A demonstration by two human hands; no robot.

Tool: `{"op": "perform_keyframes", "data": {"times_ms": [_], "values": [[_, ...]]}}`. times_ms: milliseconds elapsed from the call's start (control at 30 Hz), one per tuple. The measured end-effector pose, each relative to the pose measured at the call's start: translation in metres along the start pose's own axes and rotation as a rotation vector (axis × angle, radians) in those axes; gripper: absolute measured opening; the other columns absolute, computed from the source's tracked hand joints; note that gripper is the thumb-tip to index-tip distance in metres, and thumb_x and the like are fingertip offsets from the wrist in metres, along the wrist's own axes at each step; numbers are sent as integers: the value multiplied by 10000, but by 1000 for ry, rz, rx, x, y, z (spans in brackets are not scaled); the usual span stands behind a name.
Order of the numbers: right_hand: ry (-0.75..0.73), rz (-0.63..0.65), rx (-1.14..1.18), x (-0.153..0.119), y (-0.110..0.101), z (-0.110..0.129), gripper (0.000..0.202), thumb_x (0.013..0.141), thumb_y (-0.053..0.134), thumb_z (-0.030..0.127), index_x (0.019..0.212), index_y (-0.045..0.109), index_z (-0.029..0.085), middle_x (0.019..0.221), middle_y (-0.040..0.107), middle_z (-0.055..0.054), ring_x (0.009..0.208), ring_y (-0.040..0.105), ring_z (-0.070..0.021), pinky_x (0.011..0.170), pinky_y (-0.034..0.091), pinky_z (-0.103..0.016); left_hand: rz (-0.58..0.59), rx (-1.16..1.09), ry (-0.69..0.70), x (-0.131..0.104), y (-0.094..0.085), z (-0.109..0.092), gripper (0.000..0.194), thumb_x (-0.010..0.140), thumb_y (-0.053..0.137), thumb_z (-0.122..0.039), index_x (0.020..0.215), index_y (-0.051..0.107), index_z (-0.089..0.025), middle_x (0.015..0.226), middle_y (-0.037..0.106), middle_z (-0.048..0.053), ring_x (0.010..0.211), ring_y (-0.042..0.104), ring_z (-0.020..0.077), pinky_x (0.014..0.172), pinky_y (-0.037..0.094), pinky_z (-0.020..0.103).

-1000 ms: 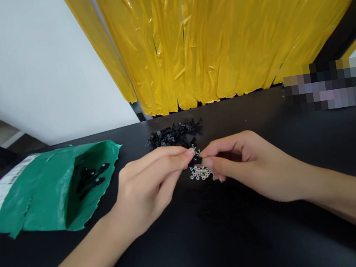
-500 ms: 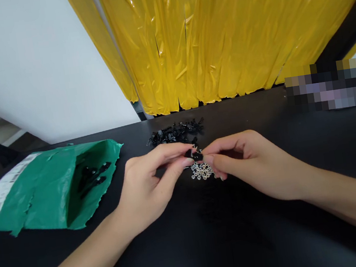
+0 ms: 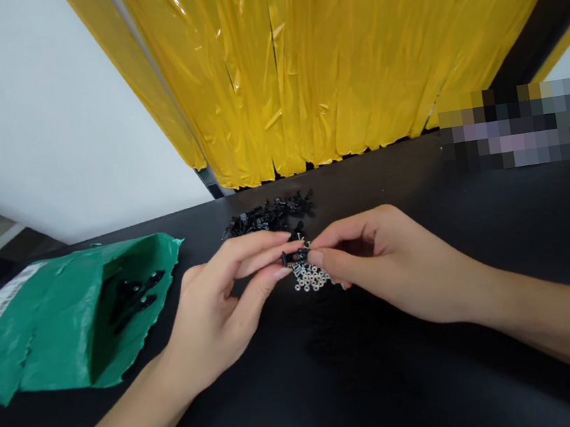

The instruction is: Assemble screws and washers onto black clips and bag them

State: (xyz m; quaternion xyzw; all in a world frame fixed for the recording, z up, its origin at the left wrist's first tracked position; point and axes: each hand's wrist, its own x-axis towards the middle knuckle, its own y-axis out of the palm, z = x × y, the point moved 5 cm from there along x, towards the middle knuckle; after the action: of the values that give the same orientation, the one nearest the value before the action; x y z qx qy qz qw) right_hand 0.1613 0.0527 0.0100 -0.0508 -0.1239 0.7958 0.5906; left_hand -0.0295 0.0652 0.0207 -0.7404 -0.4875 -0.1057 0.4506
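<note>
A small black part is held between my two hands near the middle of the view. My left hand pinches its left end between thumb and fingers. My right hand grips the right end with thumb and forefinger. Just beneath and behind the fingertips lie several small silver screws, partly covered by my hands. Beyond them is a pile of small black pieces on the dark table.
On the left a torn green bag lies open, with black pieces inside. Yellow plastic strips hang behind the table, beside a white panel. A blurred-out object stands at the back right, near a white cable.
The black part has turned and shows more of its length between my fingertips. My left fingers have straightened a little. The whole view has shifted, so most things appear further left.
</note>
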Motion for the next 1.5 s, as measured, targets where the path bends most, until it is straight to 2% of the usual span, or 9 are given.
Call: {"op": "perform_keyframes", "data": {"times_ms": [233,333,633,867,1033,1167,1300,1400,1500], "values": [[12,24,7,0,1,-1,283,971,623,335,736,702,197,706,615,16,658,522,-119,589,429,-257,-7,90,47,-1,0,-3,366,967,677,-62,1275,614,-250,1201,793,-52,1073,764,61,992,560,77],[17,9,-3,1,0,-1,264,966,631,329,757,723,196,693,614,19,652,528,-117,581,429,-253,19,122,49,-2,1,-4,351,980,664,-79,1287,611,-240,1214,788,-36,1077,765,74,953,582,87],[8,18,-56,-1,0,2,244,965,633,325,815,761,181,698,653,11,645,552,-119,550,411,-247,72,320,163,-2,3,-9,300,991,649,-111,1271,614,-212,1189,790,16,996,791,127,857,642,180],[-41,31,-96,2,2,2,214,968,630,269,836,770,176,672,635,33,609,517,-93,554,407,-231,129,418,217,-4,5,-11,351,974,646,-101,1294,638,-244,1262,781,36,1034,797,198,921,670,304],[-77,37,-115,1,1,1,208,988,626,283,853,751,186,724,674,30,666,572,-108,591,445,-233,45,355,120,1,3,-12,257,967,698,-195,1207,731,-280,1083,831,-3,835,819,187,760,684,267],[-191,13,-220,0,-1,4,155,983,641,221,901,768,189,809,727,24,720,630,-106,647,472,-232,10,256,23,4,4,-10,187,919,778,-239,1104,774,-267,1009,838,-12,823,820,190,755,691,260],[-453,-34,-390,-3,-2,11,146,1001,637,181,963,775,154,826,705,-4,729,624,-100,681,470,-234,-55,84,-79,2,3,-4,299,880,824,-220,1165,741,-257,1010,832,-16,819,817,169,801,700,261],[-613,-74,-454,-6,-2,14,154,1018,622,171,1029,767,122,853,697,-35,752,628,-111,701,494,-239,-96,70,-39,0,0,-6,336,864,833,-166,1173,733,-254,1053,825,-16,784,803,133,777,690,228],[-706,-83,-499,-10,-2,15,162,1031,596,160,1085,746,133,922,717,-58,810,658,-130,752,541,-259,-94,121,64,-1,-2,-14,350,853,840,-140,1158,740,-279,1090,817,-16,840,796,146,774,692,258]]}}
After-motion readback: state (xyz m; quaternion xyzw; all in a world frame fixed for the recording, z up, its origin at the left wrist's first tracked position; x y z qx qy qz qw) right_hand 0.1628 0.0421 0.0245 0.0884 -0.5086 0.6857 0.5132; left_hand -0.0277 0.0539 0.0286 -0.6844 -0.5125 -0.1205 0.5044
